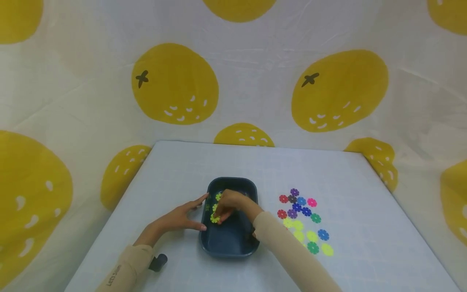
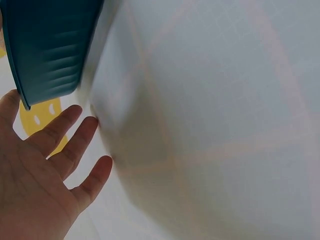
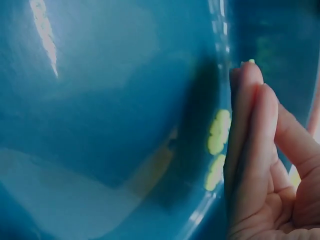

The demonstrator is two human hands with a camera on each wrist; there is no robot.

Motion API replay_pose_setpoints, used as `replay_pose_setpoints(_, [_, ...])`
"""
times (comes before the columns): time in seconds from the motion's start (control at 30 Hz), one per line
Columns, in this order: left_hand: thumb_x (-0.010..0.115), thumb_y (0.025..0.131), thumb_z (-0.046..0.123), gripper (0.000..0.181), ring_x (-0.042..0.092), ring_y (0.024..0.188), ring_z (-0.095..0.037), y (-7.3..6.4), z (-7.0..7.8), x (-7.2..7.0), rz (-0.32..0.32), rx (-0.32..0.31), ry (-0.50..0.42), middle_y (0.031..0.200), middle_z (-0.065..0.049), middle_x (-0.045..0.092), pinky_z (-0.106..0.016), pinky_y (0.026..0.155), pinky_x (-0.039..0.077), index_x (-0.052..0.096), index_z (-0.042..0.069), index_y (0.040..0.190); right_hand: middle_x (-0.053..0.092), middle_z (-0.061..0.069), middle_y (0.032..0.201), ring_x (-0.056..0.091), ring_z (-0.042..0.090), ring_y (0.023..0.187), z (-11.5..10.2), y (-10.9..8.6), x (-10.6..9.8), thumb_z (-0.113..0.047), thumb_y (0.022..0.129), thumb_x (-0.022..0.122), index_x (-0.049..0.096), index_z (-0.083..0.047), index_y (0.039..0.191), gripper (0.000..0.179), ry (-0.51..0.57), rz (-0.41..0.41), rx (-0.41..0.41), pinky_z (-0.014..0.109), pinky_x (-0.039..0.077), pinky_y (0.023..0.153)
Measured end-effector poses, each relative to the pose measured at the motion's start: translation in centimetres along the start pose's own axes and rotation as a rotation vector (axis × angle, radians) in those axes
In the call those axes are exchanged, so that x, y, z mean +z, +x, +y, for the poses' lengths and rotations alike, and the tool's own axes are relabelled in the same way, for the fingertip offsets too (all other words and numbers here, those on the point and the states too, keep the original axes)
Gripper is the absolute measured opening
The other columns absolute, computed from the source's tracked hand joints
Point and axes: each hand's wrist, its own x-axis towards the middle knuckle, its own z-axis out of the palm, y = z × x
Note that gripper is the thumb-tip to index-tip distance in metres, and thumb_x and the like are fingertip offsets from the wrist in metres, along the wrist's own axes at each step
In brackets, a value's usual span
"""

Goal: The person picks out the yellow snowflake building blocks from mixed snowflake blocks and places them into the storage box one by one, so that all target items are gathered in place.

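"Left hand (image 1: pixel 176 218)?"
"Fingers spread, touching the left rim of the dark tray (image 1: pixel 229 242)."
"And the right hand (image 1: pixel 232 201)?"
"Inside the tray, fingers pinching a yellow disc (image 1: pixel 214 219) near other yellow discs (image 1: pixel 218 196)."

Tray (image 1: pixel 228 242): smooth plastic by its look, glossy inside with bright reflections; outer wall (image 2: pixel 62 52) ribbed. Discs (image 1: pixel 327 249): plastic-looking, finish too small to tell. Table (image 1: pixel 368 231): matt covering, apparently cloth. Backdrop (image 1: pixel 251 81): matt cloth, lightly creased. Sleeves (image 1: pixel 292 251): matt cloth.

Fruit-print cloth (image 1: pixel 255 87) behind white table (image 1: pixel 359 211)
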Motion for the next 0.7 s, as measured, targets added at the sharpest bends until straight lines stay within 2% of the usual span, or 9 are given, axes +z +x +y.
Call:
replay_pose_setpoints(0.1, [0.084,0.076,0.047,0.105,0.031,0.146,-0.042,-0.1,0.0,0.0,-0.001,0.006,-0.008,0.163,-0.013,0.027,-0.071,0.112,0.026,0.018,0.043,0.157,0.069,0.008,0.061,0.063,0.011,0.046,0.1,0.2,0.6,-0.009,0.078,0.083,0.071,-0.003,0.072,0.015,-0.079,0.066,0.034,0.022,0.057,0.054])
replay_pose_setpoints(0.2, [0.084,0.076,0.047,0.105,0.032,0.146,-0.042,-0.1,0.0,-0.1,-0.003,0.016,-0.012,0.163,-0.013,0.026,-0.070,0.113,0.026,0.017,0.043,0.157,0.070,0.008,0.062,0.063,0.012,0.048,0.1,0.3,1.1,-0.009,0.076,0.085,0.071,-0.003,0.071,0.016,-0.118,0.092,0.034,0.023,0.058,0.055])
replay_pose_setpoints(0.4, [0.084,0.076,0.046,0.105,0.033,0.145,-0.041,-0.1,0.1,-0.2,-0.007,0.034,-0.006,0.163,-0.013,0.026,-0.070,0.113,0.025,0.017,0.042,0.157,0.067,0.003,0.068,0.061,0.013,0.059,-0.1,0.2,1.6,-0.011,0.071,0.088,0.070,-0.004,0.078,0.020,-0.265,0.130,-0.060,0.025,0.055,0.060])
replay_pose_setpoints(0.47, [0.084,0.076,0.046,0.105,0.033,0.145,-0.042,-0.1,0.1,-0.2,-0.007,0.037,0.001,0.163,-0.013,0.026,-0.070,0.113,0.026,0.017,0.042,0.158,0.066,0.004,0.068,0.062,0.014,0.059,-0.2,0.1,1.8,-0.010,0.069,0.089,0.069,-0.003,0.082,0.025,-0.281,0.167,-0.084,0.025,0.055,0.058])
replay_pose_setpoints(0.57, [0.084,0.075,0.048,0.106,0.033,0.145,-0.041,-0.1,0.1,-0.2,-0.003,0.028,0.010,0.163,-0.014,0.027,-0.070,0.113,0.026,0.017,0.043,0.157,0.065,0.006,0.069,0.065,0.016,0.055,-0.3,-0.1,2.1,-0.008,0.068,0.090,0.067,0.000,0.090,0.033,-0.253,0.213,-0.093,0.026,0.057,0.052])
replay_pose_setpoints(0.7, [0.084,0.074,0.048,0.106,0.033,0.145,-0.042,-0.1,0.1,-0.1,0.007,0.016,0.009,0.162,-0.014,0.028,-0.071,0.112,0.026,0.018,0.043,0.157,0.065,0.009,0.072,0.066,0.018,0.050,-0.5,-0.5,2.5,-0.004,0.068,0.089,0.066,0.003,0.096,0.037,-0.219,0.235,-0.098,0.026,0.057,0.048])
